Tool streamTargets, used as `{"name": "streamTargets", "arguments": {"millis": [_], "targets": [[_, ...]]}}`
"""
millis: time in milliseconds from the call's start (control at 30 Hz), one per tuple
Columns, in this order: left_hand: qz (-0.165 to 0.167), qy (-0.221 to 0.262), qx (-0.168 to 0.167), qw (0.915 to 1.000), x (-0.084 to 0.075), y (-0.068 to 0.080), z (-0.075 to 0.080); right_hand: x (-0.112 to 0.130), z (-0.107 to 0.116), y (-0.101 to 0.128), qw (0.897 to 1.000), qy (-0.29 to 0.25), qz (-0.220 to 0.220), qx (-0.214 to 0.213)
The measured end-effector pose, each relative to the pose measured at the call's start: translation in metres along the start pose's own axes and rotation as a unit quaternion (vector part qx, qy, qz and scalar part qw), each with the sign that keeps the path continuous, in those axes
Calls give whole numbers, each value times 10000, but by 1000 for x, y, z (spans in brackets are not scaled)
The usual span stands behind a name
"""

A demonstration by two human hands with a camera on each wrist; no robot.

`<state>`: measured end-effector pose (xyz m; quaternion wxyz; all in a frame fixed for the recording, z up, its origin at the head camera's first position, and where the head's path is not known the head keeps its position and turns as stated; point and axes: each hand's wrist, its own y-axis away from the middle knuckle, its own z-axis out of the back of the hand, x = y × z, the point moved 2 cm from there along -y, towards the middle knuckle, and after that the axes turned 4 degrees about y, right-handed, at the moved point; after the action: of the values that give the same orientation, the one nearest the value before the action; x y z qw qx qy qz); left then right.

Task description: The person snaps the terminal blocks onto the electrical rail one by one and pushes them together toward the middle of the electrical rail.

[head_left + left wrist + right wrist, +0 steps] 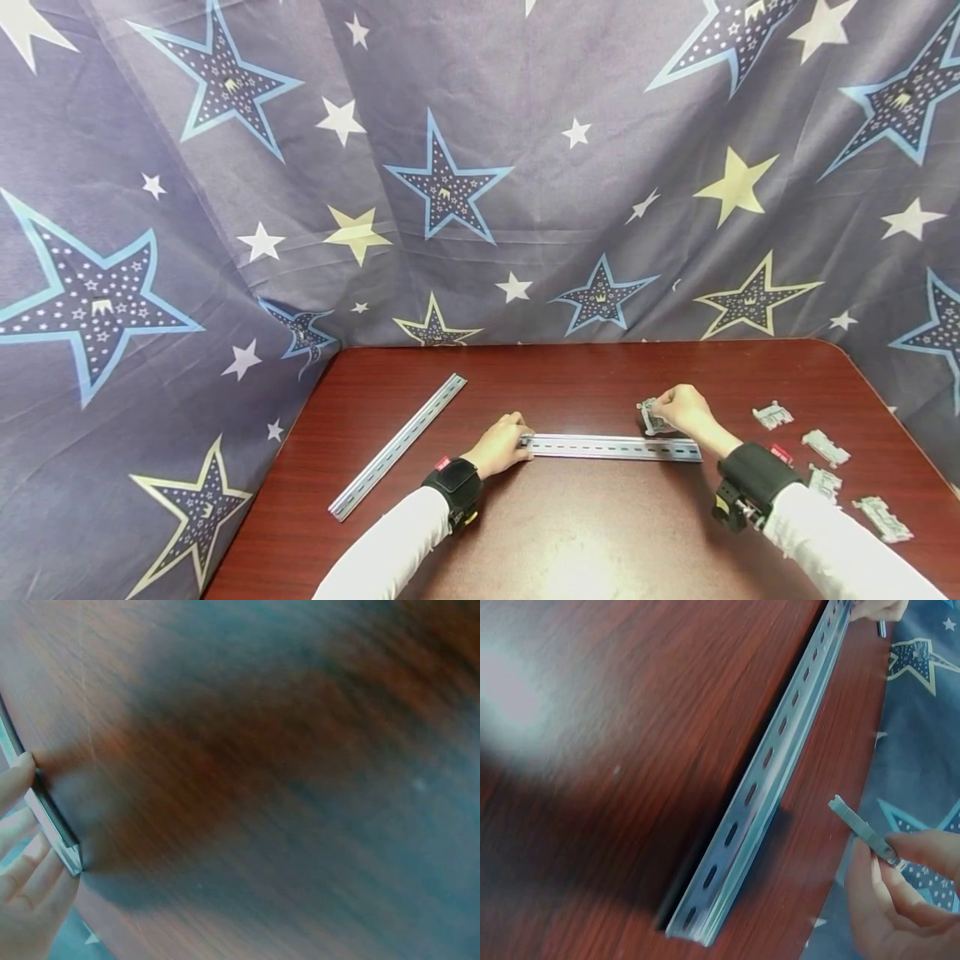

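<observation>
- Head view shows your left hand (501, 444) at the left end of the slotted metal rail (611, 447), which lies flat across the red-brown table (570, 533) in front of you; the fingers curl over that end and hold it down.
- Left wrist view confirms this: your fingertips (19, 776) press against the rail's end (52, 817), with bare wood filling the rest of the frame.
- Your right hand (686, 408) is just above the rail's right end, pinching a small grey clip (649, 417) between thumb and fingers.
- Right wrist view shows that clip (862, 829) held in the air, clear of the rail (772, 761) and beside its near end; it is not touching the rail.
- You have a second rail (397, 446) lying at an angle on the table to your left, well apart from both hands.
- Several more loose clips (825, 447) lie scattered on the table to the right of your right wrist.
- Star-patterned cloth (465, 167) hangs behind and around the table.
</observation>
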<state>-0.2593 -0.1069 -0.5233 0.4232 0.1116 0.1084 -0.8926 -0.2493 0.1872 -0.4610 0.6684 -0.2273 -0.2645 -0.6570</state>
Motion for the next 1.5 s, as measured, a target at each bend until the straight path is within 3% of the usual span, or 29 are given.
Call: {"name": "streamTargets", "arguments": {"millis": [733,1267,1500], "targets": [[-12,-17,-80,10000,0,0,0,40,-41,5,9997,-237,-70,32],[-44,-17,-80,10000,-1,0,-1,58,-78,9,9957,-740,-518,195],[-59,-11,-103,9999,-1,1,0,63,-88,9,9988,-312,-361,67]]}}
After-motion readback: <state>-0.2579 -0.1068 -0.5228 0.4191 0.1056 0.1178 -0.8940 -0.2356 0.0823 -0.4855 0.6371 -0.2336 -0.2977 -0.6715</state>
